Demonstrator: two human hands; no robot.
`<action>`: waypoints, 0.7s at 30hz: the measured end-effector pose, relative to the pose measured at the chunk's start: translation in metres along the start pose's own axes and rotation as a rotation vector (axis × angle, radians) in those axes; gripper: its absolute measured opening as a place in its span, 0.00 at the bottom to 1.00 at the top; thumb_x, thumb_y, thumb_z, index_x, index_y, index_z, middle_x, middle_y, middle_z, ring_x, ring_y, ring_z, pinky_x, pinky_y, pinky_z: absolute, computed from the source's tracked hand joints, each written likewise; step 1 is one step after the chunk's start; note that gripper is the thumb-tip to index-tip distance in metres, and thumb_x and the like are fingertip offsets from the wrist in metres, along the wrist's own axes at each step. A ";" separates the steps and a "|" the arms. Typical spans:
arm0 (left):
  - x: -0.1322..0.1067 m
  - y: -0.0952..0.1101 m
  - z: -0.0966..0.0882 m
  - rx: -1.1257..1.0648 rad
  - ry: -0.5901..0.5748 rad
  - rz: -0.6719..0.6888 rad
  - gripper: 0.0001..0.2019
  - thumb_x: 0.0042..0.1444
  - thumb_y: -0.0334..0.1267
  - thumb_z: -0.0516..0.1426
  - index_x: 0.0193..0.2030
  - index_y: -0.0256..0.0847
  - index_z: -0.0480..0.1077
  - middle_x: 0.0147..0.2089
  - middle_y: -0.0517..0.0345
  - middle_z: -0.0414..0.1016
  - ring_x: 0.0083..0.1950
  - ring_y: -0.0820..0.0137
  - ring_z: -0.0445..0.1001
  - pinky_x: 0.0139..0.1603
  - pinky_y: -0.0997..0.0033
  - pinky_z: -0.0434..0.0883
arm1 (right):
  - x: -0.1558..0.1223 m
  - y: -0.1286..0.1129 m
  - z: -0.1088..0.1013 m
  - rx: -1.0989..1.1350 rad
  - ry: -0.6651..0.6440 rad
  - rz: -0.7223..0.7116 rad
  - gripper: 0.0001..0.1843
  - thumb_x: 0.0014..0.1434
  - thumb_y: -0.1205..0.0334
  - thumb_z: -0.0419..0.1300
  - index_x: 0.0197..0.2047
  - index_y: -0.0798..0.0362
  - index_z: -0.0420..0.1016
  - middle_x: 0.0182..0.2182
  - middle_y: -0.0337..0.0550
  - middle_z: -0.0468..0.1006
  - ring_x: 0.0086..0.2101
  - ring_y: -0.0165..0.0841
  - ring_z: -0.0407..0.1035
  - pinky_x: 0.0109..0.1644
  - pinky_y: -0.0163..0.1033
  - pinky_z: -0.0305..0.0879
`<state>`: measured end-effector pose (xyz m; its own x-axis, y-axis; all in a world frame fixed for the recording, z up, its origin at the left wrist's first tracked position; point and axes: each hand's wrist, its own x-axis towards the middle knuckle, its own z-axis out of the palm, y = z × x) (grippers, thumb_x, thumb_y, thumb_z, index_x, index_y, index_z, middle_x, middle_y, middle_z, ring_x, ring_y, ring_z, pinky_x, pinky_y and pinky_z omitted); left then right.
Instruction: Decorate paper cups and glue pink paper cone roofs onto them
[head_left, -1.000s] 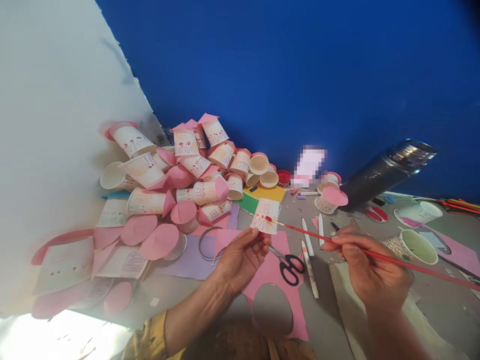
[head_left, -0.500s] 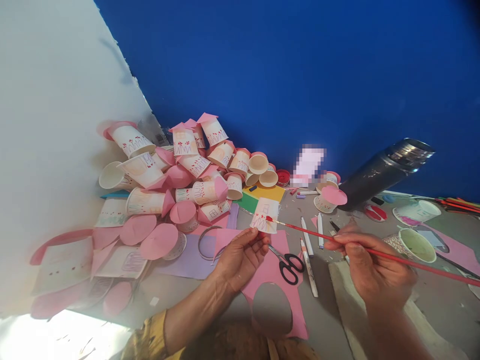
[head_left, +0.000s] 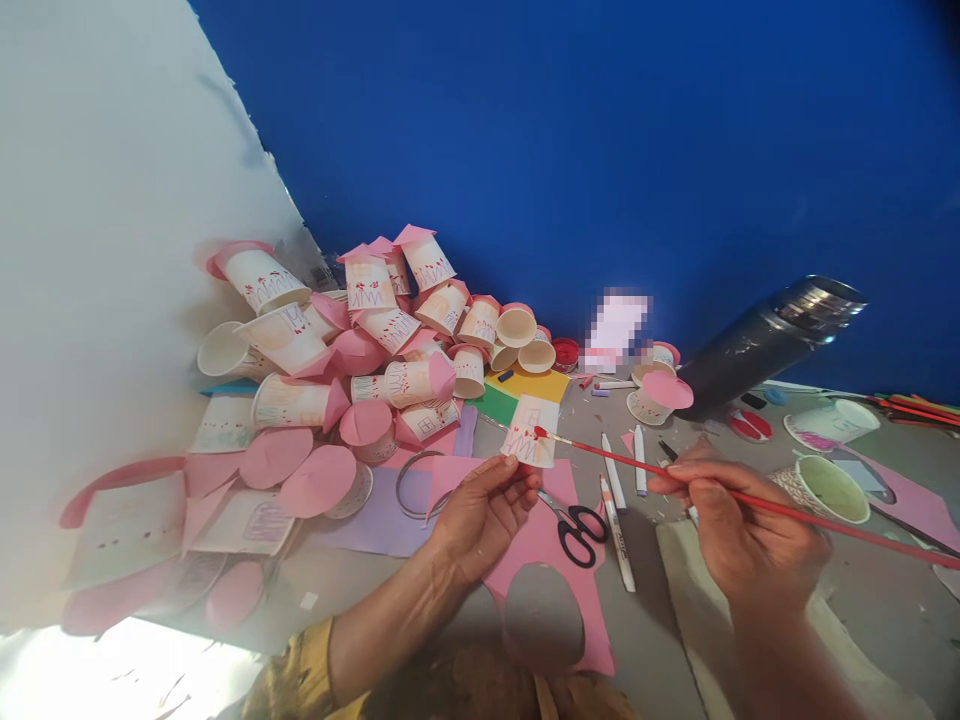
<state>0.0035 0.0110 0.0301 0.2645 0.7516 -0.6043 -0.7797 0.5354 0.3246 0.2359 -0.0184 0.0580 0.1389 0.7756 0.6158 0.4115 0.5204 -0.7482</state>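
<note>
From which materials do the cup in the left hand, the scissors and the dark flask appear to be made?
Cup: probably paper, matte; its dull white wall carries drawn lines.
Scissors: smooth black handles, likely plastic; blades look like metal, from their grey sheen.
Dark flask: bright reflections suggest polished metal at the top; the duller body may be coated metal, or plastic.

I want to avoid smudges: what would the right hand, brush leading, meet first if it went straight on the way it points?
Likely the drawn-on paper cup in the left hand; the red paintbrush points at it, perhaps touching, though depth is unclear.
</note>
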 end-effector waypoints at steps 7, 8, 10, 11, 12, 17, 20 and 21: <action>0.000 0.000 0.000 0.004 0.001 -0.005 0.10 0.63 0.24 0.58 0.30 0.33 0.74 0.30 0.50 0.79 0.31 0.71 0.80 0.35 0.75 0.78 | 0.002 -0.002 0.000 0.030 -0.008 0.000 0.06 0.67 0.61 0.62 0.40 0.47 0.83 0.27 0.41 0.83 0.30 0.39 0.76 0.33 0.44 0.71; 0.000 0.000 0.000 0.005 0.004 -0.005 0.10 0.63 0.25 0.58 0.30 0.33 0.74 0.30 0.49 0.80 0.31 0.71 0.80 0.35 0.75 0.78 | 0.002 -0.002 0.000 0.034 -0.025 -0.007 0.07 0.67 0.62 0.62 0.40 0.46 0.83 0.27 0.41 0.83 0.31 0.39 0.76 0.33 0.43 0.72; -0.001 0.000 0.001 0.006 0.008 -0.003 0.11 0.65 0.25 0.57 0.31 0.32 0.75 0.30 0.49 0.80 0.31 0.71 0.80 0.34 0.75 0.78 | 0.002 -0.002 0.001 0.033 -0.053 -0.008 0.07 0.67 0.62 0.61 0.40 0.46 0.83 0.26 0.41 0.83 0.32 0.39 0.76 0.33 0.43 0.71; -0.001 0.000 0.001 0.005 0.009 -0.001 0.11 0.65 0.25 0.56 0.31 0.32 0.75 0.30 0.49 0.80 0.31 0.71 0.80 0.34 0.75 0.78 | 0.002 -0.002 0.001 0.029 -0.050 -0.002 0.08 0.67 0.62 0.61 0.39 0.46 0.83 0.26 0.40 0.82 0.32 0.39 0.76 0.33 0.42 0.71; -0.001 0.000 0.002 0.004 0.009 0.000 0.12 0.65 0.24 0.56 0.30 0.32 0.75 0.30 0.49 0.80 0.31 0.71 0.80 0.34 0.75 0.78 | 0.002 -0.001 0.001 0.025 -0.039 0.008 0.08 0.67 0.62 0.61 0.39 0.46 0.83 0.26 0.40 0.82 0.32 0.39 0.76 0.32 0.42 0.70; -0.001 0.000 0.001 -0.003 -0.004 0.000 0.12 0.65 0.24 0.56 0.30 0.32 0.74 0.29 0.49 0.79 0.31 0.70 0.80 0.34 0.75 0.78 | 0.000 0.001 -0.001 0.017 0.057 0.051 0.07 0.67 0.60 0.62 0.40 0.47 0.83 0.26 0.41 0.83 0.31 0.39 0.76 0.32 0.42 0.70; -0.001 -0.001 0.000 0.001 -0.004 -0.004 0.11 0.65 0.24 0.56 0.30 0.32 0.74 0.30 0.49 0.80 0.31 0.71 0.80 0.34 0.75 0.78 | 0.001 0.001 -0.001 0.023 0.021 0.028 0.07 0.66 0.60 0.63 0.38 0.47 0.83 0.25 0.42 0.82 0.32 0.40 0.76 0.32 0.43 0.71; -0.001 -0.001 0.000 0.002 -0.006 -0.004 0.11 0.65 0.24 0.56 0.31 0.32 0.74 0.30 0.49 0.80 0.31 0.71 0.80 0.34 0.75 0.78 | 0.001 0.001 -0.001 0.023 -0.003 0.026 0.07 0.66 0.60 0.63 0.38 0.47 0.83 0.25 0.42 0.82 0.32 0.40 0.76 0.32 0.42 0.71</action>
<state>0.0037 0.0098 0.0301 0.2707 0.7516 -0.6015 -0.7775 0.5391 0.3238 0.2372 -0.0170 0.0578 0.1465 0.7897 0.5958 0.3866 0.5087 -0.7693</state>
